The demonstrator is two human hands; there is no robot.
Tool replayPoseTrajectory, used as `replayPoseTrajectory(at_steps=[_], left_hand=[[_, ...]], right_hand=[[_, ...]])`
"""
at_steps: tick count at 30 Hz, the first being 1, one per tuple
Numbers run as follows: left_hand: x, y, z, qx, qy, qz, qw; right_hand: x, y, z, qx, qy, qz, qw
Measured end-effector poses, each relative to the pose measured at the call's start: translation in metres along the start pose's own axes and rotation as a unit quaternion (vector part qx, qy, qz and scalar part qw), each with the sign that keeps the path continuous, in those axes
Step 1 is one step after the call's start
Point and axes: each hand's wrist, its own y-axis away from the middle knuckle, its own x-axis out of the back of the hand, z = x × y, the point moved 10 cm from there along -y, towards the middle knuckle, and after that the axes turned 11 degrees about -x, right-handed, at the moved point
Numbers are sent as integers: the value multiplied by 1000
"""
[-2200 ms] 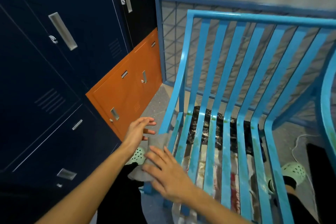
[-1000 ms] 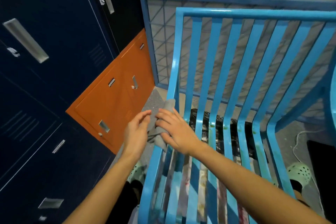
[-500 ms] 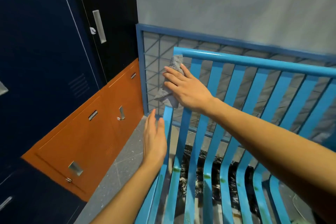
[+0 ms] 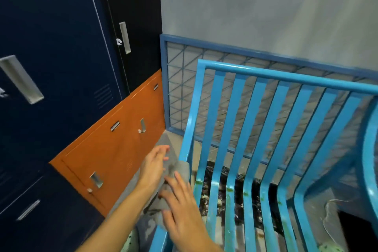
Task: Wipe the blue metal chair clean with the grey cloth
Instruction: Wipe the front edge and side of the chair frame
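right hand (image 4: 184, 208) lowered grey cloth (image 4: 179, 170), lengthwise along chair's (image 4: 231, 129) left rail; left hand (image 4: 153, 166) beside it, all fingers (image 4: 160, 150) straight.

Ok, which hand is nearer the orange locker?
Left. The left hand is between the orange locker and the cloth, touching the cloth; the right hand rests on the cloth by the chair, farther off.

Chair (image 4: 253, 129): light blue, parallel slats, green and brownish specks on the seat slats.
Cloth (image 4: 180, 172): plain grey, darker smudges.
Navy lockers (image 4: 51, 67), black locker (image 4: 139, 6), orange lockers (image 4: 114, 149); handles (image 4: 124, 37) silver.
Mesh panel (image 4: 178, 92): darker blue frame, wire grid with diagonals.
Wall (image 4: 266, 6): pale grey.
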Motion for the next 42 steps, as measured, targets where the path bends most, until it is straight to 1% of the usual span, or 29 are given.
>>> replayPoseTrajectory(at_steps=[2, 4, 5, 7, 8, 10, 12, 13, 14, 16, 18, 19, 21, 22, 24, 28, 32, 35, 36, 38, 40, 42], left_hand=[[-7, 28, -12, 21, -10, -38, 999], [-4, 50, -21, 35, -9, -40, 999], [0, 60, -24, 50, -2, -36, 998], [10, 82, -25, 76, 4, -32, 997], [14, 90, -26, 85, 4, -37, 996], [20, 102, -27, 96, 1, -57, 994], [27, 105, -24, 99, -13, -68, 993], [30, 104, -23, 97, -16, -70, 993], [32, 104, -21, 95, -14, -71, 993], [31, 102, -18, 91, -9, -75, 993], [27, 93, -19, 87, 2, -75, 993], [23, 85, -19, 82, 3, -74, 994], [13, 60, -11, 62, 7, -75, 995], [6, 45, -5, 49, 4, -79, 996], [-10, 16, 14, 16, -3, -95, 995], [-43, -42, 50, -41, -18, -109, 993], [-68, -90, 93, -95, -33, -96, 990], [-82, -109, 128, -143, -54, -97, 983], [-86, -112, 140, -162, -50, -98, 981], [-88, -118, 159, -195, -41, -89, 976], [-84, -122, 166, -206, -25, -70, 976], [-78, -123, 154, -174, -2, -51, 983]], right_hand=[[-6, 29, -10, 12, -3, 10, 1000], [-13, 58, -23, 23, -10, 7, 1000], [-19, 73, -32, 31, 10, 4, 999], [-37, 110, -53, 60, 107, -10, 992], [-46, 126, -59, 78, 161, -26, 984], [-57, 147, -62, 150, 262, -50, 952], [-55, 147, -55, 220, 320, -68, 919], [-49, 140, -50, 234, 326, -75, 913], [-39, 127, -46, 226, 313, -82, 919], [-18, 95, -36, 172, 261, -87, 946], [-4, 59, -21, 122, 220, -117, 961], [0, 39, -12, 110, 216, -134, 961], [17, -13, 8, 103, 246, -147, 953], [26, -41, 17, 109, 272, -143, 946], [46, -91, 29, 132, 339, -110, 925], [89, -170, 28, 167, 467, -28, 868], [139, -224, 9, 192, 538, 57, 819], [164, -250, -4, 202, 578, 92, 785], [173, -256, -10, 196, 580, 99, 784], [195, -270, -23, 174, 569, 115, 795], [216, -282, -23, 119, 533, 123, 829], [224, -281, -19, 68, 486, 131, 862]])
